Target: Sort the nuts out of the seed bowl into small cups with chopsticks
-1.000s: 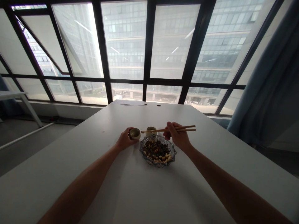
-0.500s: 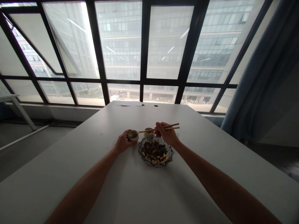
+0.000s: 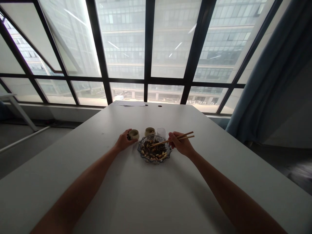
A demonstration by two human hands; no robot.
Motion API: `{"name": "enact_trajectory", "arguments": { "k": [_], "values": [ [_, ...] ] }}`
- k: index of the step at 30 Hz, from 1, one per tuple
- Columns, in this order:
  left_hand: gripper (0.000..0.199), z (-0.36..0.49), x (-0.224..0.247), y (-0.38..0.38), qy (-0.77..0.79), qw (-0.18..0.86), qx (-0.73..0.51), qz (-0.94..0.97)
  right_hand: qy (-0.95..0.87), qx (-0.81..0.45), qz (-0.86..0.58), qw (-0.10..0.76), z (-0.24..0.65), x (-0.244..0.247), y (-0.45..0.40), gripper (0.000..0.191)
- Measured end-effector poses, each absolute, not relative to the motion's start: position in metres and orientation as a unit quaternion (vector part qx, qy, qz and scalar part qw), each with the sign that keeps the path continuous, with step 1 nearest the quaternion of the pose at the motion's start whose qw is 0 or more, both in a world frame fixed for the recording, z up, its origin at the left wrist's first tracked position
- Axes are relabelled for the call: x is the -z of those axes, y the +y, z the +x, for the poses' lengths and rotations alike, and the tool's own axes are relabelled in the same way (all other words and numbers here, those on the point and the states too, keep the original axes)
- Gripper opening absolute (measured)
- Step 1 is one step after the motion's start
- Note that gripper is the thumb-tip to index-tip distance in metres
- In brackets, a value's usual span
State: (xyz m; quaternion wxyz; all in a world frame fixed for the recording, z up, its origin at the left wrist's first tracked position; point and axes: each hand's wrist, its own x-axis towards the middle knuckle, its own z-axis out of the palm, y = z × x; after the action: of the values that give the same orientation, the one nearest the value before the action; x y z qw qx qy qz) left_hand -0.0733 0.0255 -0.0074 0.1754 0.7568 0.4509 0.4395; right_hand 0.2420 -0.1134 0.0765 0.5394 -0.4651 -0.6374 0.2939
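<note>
Right hand (image 3: 180, 143) is gripping a pair of long, slim, light-brown wooden chopsticks (image 3: 162, 142), fingers closed round the sticks; back ends are sticking out past the knuckles. Long axis is running from upper right down to lower left, tips pointing into a scalloped clear-glass dish (image 3: 148, 159) and resting over or among the mixed dark seeds and pale tan nuts (image 3: 157, 156); whether the tips are pinching anything, cannot tell. Left hand (image 3: 123, 140) is curling round a small round olive-and-cream ceramic cup (image 3: 134, 134), mouth showing, just beyond the dish's left rim; base contact with the white, smooth-topped bench (image 3: 136, 195) is staying unclear. Dish is sitting between both hands, seeds and nuts lying left of the right hand and right of the left one. A matching olive-and-cream ceramic cup (image 3: 149, 131) and a clear plastic cup (image 3: 161, 132) are standing just behind the dish.
</note>
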Motion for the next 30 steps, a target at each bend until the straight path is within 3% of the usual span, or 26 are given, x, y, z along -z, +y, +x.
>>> {"name": "enact_trajectory", "arguments": {
  "k": [14,24,30],
  "values": [
    [0.084,-0.075,0.007,0.023,0.456,0.173,-0.423,0.764,-0.780,-0.243,-0.403,0.412,0.222,-0.089,-0.105,0.049],
    [0.082,-0.074,0.005,0.022,0.459,0.159,-0.421,0.766,-0.658,-0.292,-0.447,0.531,0.245,-0.101,-0.097,0.060],
    [0.083,-0.073,0.004,0.021,0.460,0.173,-0.415,0.766,-0.644,-0.311,-0.458,0.528,0.244,-0.095,-0.093,0.062]
  ]
}}
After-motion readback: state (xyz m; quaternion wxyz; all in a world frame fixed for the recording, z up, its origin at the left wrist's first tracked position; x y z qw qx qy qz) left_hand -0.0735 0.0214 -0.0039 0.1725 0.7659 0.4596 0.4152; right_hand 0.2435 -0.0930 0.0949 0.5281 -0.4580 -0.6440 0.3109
